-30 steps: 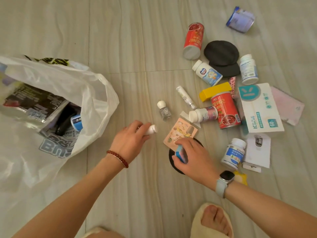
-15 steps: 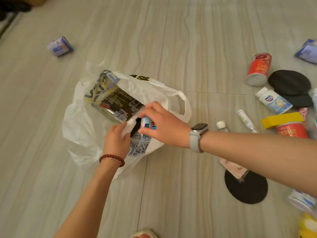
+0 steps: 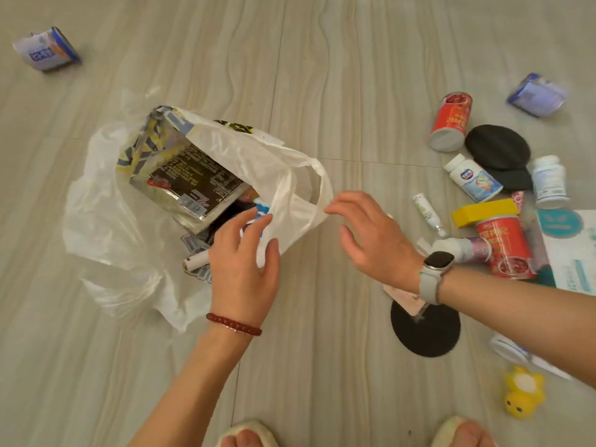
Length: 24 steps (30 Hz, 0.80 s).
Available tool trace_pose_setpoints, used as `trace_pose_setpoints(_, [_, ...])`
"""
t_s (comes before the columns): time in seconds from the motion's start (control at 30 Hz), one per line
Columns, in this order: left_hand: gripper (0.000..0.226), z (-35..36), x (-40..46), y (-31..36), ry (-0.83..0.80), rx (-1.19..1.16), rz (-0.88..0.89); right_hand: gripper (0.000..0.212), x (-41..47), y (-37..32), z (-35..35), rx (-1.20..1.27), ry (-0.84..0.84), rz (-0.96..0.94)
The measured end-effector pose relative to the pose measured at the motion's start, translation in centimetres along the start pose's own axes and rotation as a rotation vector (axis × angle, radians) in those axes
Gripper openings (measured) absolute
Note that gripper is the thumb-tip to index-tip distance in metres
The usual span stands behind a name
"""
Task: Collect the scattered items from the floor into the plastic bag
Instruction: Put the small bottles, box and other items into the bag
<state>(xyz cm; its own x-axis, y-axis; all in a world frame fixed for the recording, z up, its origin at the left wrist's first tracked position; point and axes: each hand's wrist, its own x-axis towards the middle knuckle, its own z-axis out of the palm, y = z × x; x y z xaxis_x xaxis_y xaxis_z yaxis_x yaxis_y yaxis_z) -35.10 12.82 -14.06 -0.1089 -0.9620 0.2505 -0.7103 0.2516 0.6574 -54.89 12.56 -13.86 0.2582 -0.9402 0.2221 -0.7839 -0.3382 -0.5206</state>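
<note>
Plastic bag (image 3: pixel 232 162) is lying limp on the floor (image 3: pixel 322 75), thin and slippery; I'm judging its handle loop the best hold, with left hand (image 3: pixel 243 272) and right hand (image 3: pixel 374 240) both hovering spread, holding nothing.

Bare forearms here: red bead bracelet (image 3: pixel 233 324) on the left wrist, pale grey smartwatch (image 3: pixel 436 272) on the right, cream open-toe slippers (image 3: pixel 248 434) at six o'clock.

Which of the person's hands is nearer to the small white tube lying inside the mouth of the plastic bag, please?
Left. The left hand lies right beside the small white tube, nearly touching its end; the right hand hovers over bare floor, beyond the plastic bag's handle.
</note>
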Motion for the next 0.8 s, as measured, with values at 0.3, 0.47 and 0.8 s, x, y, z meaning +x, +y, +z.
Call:
trace_pose_setpoints(0.3, [0.041, 10.2, -4.2, 3.1, -0.564, -0.050, 0.091, 0.041, -12.1, 8.0, -2.2, -0.066, -0.308, 0.897])
trace_pose_setpoints(0.47, [0.038, 13.6, -5.4, 3.2, -0.710, 0.033, -0.038, 0.056, -14.9, 8.0, -1.0, -0.110, -0.292, 1.173])
trace_pose_setpoints(0.8, [0.051, 18.5, -5.9, 6.5, -0.740, 0.252, 0.007, 0.074, -17.5, 7.7, 0.6, -0.140, -0.352, 1.122])
